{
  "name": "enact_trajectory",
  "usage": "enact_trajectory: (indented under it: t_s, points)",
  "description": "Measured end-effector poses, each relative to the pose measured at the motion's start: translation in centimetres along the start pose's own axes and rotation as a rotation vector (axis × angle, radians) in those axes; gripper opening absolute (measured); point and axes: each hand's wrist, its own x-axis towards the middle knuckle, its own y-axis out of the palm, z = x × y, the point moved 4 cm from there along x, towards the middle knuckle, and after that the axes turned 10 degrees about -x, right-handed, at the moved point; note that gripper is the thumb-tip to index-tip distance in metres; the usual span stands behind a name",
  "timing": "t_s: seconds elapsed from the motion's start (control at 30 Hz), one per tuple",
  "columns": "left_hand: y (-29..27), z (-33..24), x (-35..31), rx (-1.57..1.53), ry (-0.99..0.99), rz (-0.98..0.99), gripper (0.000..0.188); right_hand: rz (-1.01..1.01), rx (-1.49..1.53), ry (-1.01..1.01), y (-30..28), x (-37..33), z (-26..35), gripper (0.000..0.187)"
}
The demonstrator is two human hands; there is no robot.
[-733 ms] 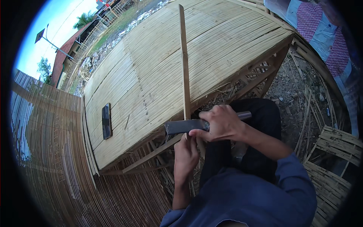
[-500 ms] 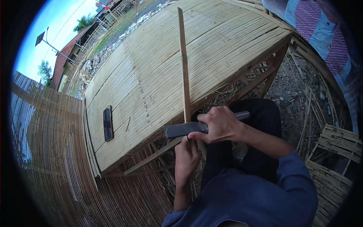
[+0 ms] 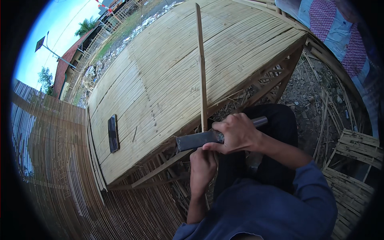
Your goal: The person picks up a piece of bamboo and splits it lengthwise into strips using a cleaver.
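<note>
My right hand (image 3: 239, 134) is closed around a broad-bladed chopping knife (image 3: 199, 140), whose dark, blunt-ended blade points left and whose round handle sticks out to the right. A long, narrow bamboo strip (image 3: 202, 80) runs from the blade up and away over the bamboo platform (image 3: 160, 92). The blade lies across the strip near its close end. Just below the blade, my left hand (image 3: 203, 166) is closed on the strip's near end, mostly hidden by the fingers. My right thumb reaches to the left hand's fingertips.
A dark phone (image 3: 113, 134) lies on the platform's left part, beside a small sliver (image 3: 134, 133). A slatted bamboo screen (image 3: 52, 148) stands at left. Split bamboo pieces (image 3: 356, 156) and debris cover the ground at right. Patterned cloth (image 3: 336, 36) hangs at far right.
The bamboo strip has shifted to the right, and its upper end is slightly farther off. My left hand and the knife have moved slightly right and down. Both grips stay closed.
</note>
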Motion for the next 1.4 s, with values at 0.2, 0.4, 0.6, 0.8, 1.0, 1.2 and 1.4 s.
enact_trajectory:
  t_s: [0.2, 0.4, 0.6, 0.8, 1.0, 1.2, 1.4]
  points:
    - [0.2, -1.7, 0.7, -0.018, 0.012, -0.018, 0.009, 0.000, -0.013, -0.018, -0.6, 0.6, -0.8, 0.074]
    - [0.2, -0.2, 0.6, -0.110, 0.218, -0.065, 0.008, 0.084, -0.012, -0.032, -0.1, 0.1, -0.6, 0.076]
    - [0.2, 0.8, 0.7, -0.075, 0.262, -0.116, 0.014, 0.123, 0.001, -0.082, 0.7, 0.0, -0.3, 0.074]
    - [0.3, 0.0, 0.7, -0.037, 0.272, -0.087, 0.015, 0.153, -0.019, -0.088, 0.1, -1.4, 0.7, 0.070]
    - [0.3, 0.9, 0.0, -0.069, 0.286, -0.073, 0.016, 0.018, -0.023, -0.101, 0.2, -0.8, 0.6, 0.072]
    - [0.4, 1.4, 0.9, -0.227, 0.141, -0.079, 0.016, 0.021, -0.025, -0.141, 1.1, -1.0, 1.2, 0.074]
    - [0.5, 0.8, 0.1, -0.163, 0.286, -0.100, 0.013, 0.003, 0.003, -0.117, 0.3, -0.5, 0.7, 0.077]
